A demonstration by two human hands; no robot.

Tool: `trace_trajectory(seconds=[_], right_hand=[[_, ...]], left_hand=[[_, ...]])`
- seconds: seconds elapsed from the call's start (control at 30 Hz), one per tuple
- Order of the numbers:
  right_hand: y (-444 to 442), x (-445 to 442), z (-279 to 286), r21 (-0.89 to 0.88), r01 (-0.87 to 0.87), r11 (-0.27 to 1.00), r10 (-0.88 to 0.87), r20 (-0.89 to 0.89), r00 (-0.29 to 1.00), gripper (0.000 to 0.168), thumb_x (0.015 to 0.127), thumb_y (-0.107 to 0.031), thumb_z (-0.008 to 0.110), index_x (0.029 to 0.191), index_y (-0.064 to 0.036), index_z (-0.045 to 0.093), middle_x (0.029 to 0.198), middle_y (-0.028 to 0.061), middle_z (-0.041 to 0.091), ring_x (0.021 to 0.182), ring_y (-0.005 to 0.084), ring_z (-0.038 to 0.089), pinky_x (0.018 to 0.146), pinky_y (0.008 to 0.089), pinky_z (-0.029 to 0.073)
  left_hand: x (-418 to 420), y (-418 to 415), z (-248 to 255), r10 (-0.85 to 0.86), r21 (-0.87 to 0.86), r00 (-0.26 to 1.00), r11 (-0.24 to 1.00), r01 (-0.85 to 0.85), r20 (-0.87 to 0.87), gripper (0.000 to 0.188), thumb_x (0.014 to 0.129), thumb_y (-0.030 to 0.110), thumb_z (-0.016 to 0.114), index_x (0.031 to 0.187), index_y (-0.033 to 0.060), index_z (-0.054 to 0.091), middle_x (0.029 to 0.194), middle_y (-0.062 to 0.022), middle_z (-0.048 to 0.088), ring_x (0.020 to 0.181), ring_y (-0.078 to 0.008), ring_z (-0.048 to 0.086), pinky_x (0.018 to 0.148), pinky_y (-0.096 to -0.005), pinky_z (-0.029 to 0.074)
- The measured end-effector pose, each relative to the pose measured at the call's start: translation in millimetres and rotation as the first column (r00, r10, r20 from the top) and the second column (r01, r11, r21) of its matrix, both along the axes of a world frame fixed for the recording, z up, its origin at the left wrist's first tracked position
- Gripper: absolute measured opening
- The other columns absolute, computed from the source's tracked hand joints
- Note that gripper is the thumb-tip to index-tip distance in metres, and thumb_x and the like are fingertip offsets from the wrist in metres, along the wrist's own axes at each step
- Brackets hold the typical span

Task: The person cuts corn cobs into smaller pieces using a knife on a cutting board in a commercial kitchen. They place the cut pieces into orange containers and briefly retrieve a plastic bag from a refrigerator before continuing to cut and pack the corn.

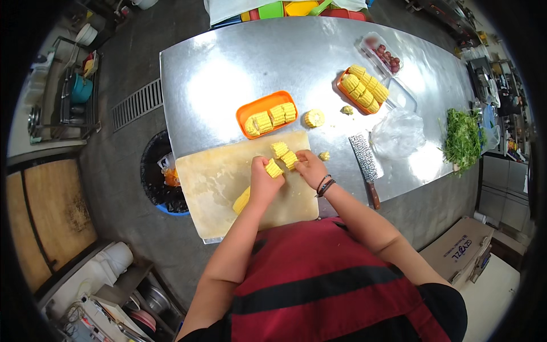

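My left hand [266, 181] grips a cut piece of corn cob [274, 168] over the worn cutting board [213, 192]. The fingers of my right hand [311, 166] are closed on a second corn piece [289, 160]. Just beyond it is another corn piece [279, 149], with its end close against the second. A longer length of corn [242, 201] lies on the board, partly hidden by my left wrist. Past the board's far edge stands an orange tray [245, 112] with several corn pieces in it. A round corn slice [315, 118] sits beside that tray.
Right of the board lies a cleaver [364, 158], its handle towards me, near a clear plastic bag [397, 132]. Farther off are a full orange corn tray [342, 87], a grape box [384, 53] and leafy greens [461, 139]. A lined bin [154, 171] stands left of the steel table [265, 55].
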State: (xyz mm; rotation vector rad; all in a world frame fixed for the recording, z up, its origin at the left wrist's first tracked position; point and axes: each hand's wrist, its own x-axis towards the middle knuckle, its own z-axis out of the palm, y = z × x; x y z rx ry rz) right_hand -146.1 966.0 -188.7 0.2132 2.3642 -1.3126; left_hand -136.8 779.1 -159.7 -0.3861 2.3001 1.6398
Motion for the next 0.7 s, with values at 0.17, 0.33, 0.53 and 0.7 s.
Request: trace_trajectory(seconds=[0.17,0.33,0.53,0.7], right_hand=[[0,-1,42,0.356,-0.322,0.877,0.413,-0.219,0.884,0.048,0.081,-0.009,0.063,0.127,-0.008,0.052,0.104,0.0180,0.060,0.093,0.0352,0.062,0.083,0.0414,0.053],[-1,-9,59,0.288,-0.330,0.899,0.311,0.108,0.944,0.057,0.078,-0.017,0.070,0.128,-0.006,0.046,0.113,0.0226,0.058,0.104,0.0388,0.060,0.086,0.0445,0.052],[-19,3,30,0.391,-0.113,0.913,0.150,-0.067,0.986,0.055,0.081,-0.035,0.072,0.117,0.001,0.051,0.092,0.0232,0.066,0.088,0.0375,0.066,0.078,0.0434,0.054],[-28,-4,26,0.152,-0.011,0.988,-0.039,0.322,0.946,0.056,0.088,-0.048,0.065,0.094,0.008,0.059,0.075,0.0189,0.068,0.066,0.0325,0.069,0.066,0.0404,0.055]], left_hand=[[5,-9,-10,-0.158,-0.164,0.963,0.979,0.123,-0.219,0.053,0.068,-0.002,0.071,0.117,0.0006,0.051,0.108,-0.0193,0.055,0.106,-0.0384,0.053,0.094,-0.0430,0.045],[10,-9,5,-0.243,-0.311,0.958,0.932,0.187,-0.151,0.055,0.066,0.000,0.074,0.117,0.0004,0.054,0.115,-0.0194,0.053,0.112,-0.0387,0.050,0.097,-0.0434,0.043],[18,-2,8,-0.265,-0.378,0.961,0.900,0.215,-0.084,0.055,0.064,0.002,0.077,0.115,-0.0003,0.057,0.116,-0.0194,0.053,0.113,-0.0392,0.050,0.098,-0.0435,0.043],[20,3,1,-0.259,-0.359,0.961,0.910,0.208,-0.101,0.061,0.064,0.003,0.078,0.120,0.0009,0.055,0.118,-0.0195,0.052,0.113,-0.0403,0.049,0.099,-0.0446,0.042]])
